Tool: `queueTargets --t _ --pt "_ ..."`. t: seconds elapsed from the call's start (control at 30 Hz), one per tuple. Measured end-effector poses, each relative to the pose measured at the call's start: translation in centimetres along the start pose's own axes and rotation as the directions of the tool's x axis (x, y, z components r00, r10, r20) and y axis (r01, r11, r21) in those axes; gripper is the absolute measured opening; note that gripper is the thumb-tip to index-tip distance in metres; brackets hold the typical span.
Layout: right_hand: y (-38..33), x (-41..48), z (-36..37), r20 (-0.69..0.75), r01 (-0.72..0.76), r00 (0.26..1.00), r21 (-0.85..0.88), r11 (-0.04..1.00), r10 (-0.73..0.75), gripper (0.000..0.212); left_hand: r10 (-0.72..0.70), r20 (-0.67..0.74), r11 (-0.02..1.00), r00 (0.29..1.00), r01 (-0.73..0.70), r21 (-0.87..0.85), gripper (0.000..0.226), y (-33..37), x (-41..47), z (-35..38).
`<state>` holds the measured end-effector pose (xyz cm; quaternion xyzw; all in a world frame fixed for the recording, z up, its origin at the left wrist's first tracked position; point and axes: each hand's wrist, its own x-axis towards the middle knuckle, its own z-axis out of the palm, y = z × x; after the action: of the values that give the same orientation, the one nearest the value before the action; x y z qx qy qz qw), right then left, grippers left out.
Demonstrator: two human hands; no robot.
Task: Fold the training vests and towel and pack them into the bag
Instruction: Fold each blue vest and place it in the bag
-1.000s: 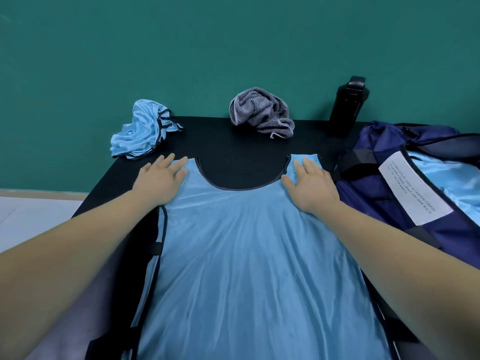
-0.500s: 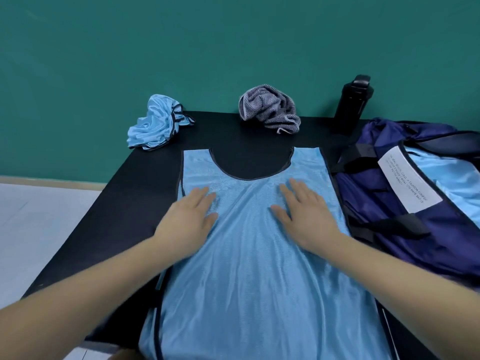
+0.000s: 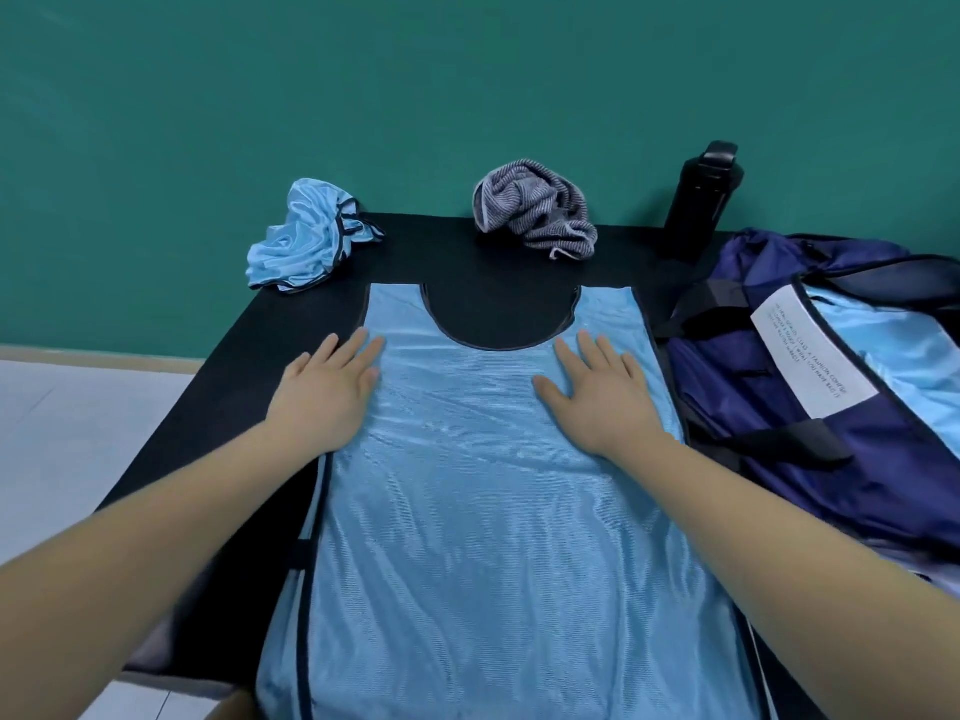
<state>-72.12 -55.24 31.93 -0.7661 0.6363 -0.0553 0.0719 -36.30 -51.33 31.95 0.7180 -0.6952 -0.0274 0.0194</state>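
A light blue training vest with dark trim lies spread flat on the black table, neck hole toward the wall. My left hand presses flat on its left edge below the shoulder strap. My right hand presses flat on the right side. A second blue vest sits crumpled at the table's far left. A grey striped towel is bunched at the far middle. The navy bag lies open on the right, with light blue fabric and a white label showing inside.
A black bottle stands at the back right against the green wall, just behind the bag. The table's left edge drops to a pale floor. The vest's hem hangs over the near table edge.
Both hands slid from the shoulder straps down toward the middle of the vest, then moved apart and outward again, smoothing the fabric. The vest lies flatter.
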Motion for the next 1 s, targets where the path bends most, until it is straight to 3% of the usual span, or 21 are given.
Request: queueTargets --t 0.23,0.37,0.47,0.6,0.77,0.87,0.93,1.0 --pt "0.4 1.7 -0.5 0.044 0.010 0.999 -0.007 1.000 -0.010 0.084 -0.018 0.033 0.998 0.999 0.020 -0.058 0.056 0.1 0.5 -0.8" --pt "1.5 2.8 -2.3 -0.121 0.046 0.992 -0.004 0.999 -0.046 0.061 -0.062 -0.044 0.944 0.997 0.044 -0.328 0.048 -0.4 1.2 -2.6" --pt "2.4 5.4 -4.4 -0.196 -0.019 0.980 -0.038 0.999 0.011 0.040 -0.065 -0.143 0.938 0.988 0.012 -0.347 0.025 -1.3 3.7 -3.8" --pt "3.9 10.0 -6.5 -0.129 -0.073 0.989 -0.008 0.997 0.071 0.036 -0.067 -0.197 0.945 0.978 -0.001 -0.328 0.005 -2.0 8.4 -4.2" --pt "5.6 15.0 -7.2 -0.003 -0.122 0.993 0.002 0.993 0.122 0.042 -0.032 -0.217 0.955 0.976 -0.034 -0.295 0.022 -2.2 14.0 -3.7" --pt "6.2 16.9 -6.8 0.051 -0.136 0.989 -0.020 0.991 0.137 0.047 -0.006 -0.131 0.976 0.991 -0.022 -0.218 0.038 -2.1 16.5 -3.5" --pt "6.3 18.0 -6.9 0.058 -0.127 0.990 -0.040 0.991 0.129 0.040 0.015 -0.053 0.985 0.998 -0.024 -0.172 0.034 -2.1 17.8 -3.6" --pt "6.4 19.0 -7.3 0.088 -0.124 0.988 -0.040 0.991 0.127 0.017 0.050 -0.012 0.980 0.999 -0.051 -0.193 0.018 -2.1 18.9 -4.1"
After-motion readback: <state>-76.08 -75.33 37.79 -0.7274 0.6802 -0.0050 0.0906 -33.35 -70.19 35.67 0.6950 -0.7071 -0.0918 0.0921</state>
